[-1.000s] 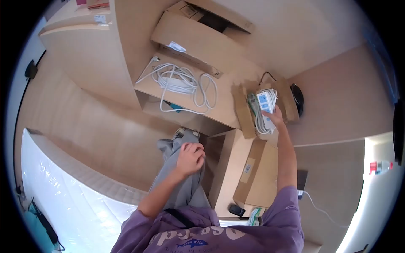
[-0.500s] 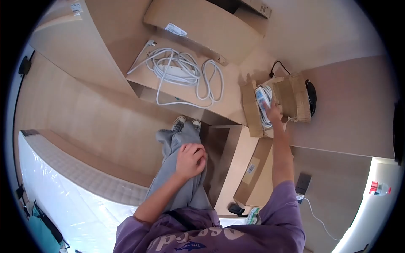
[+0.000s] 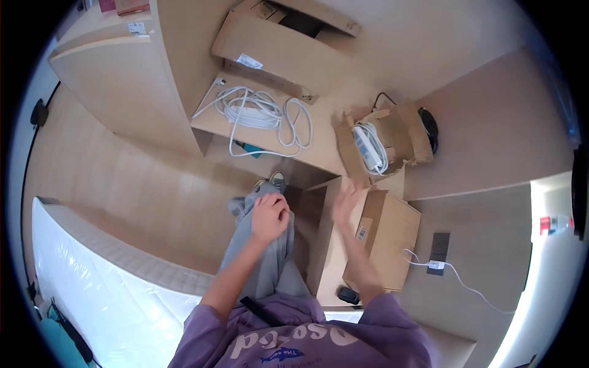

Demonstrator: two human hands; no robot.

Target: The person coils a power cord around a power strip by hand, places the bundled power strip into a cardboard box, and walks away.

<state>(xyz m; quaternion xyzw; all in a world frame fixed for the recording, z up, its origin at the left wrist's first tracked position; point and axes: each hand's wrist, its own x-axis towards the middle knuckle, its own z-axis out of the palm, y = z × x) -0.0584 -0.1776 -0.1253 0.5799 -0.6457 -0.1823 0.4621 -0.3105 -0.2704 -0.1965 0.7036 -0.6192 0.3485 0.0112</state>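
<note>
My left hand (image 3: 270, 216) rests on the knee of my grey trousers (image 3: 270, 264), its fingers loosely curled together with nothing visible in them. My right hand (image 3: 347, 203) hovers at the edge of the low wooden cabinet, slightly blurred, fingers stretched out and holding nothing. Just beyond it, a torn-open cardboard box (image 3: 402, 132) contains a white power strip (image 3: 367, 150) with its cable coiled alongside. Another white power strip (image 3: 248, 116) lies on the desk to the left, amid loose loops of white cable (image 3: 299, 122) ending in a plug (image 3: 218, 82).
A long cardboard box (image 3: 276, 52) stands at the back of the desk. Beside my right forearm is a closed carton (image 3: 392, 236), with a small black object (image 3: 348, 295) nearby. A white charger (image 3: 436, 265) sits in the wall socket. A plastic-wrapped mattress (image 3: 110, 276) lies at left.
My right hand has let go of the power strip in the torn box and drawn back toward me. The strip stays in the box. My left hand remains on my knee; the view has shifted slightly.
</note>
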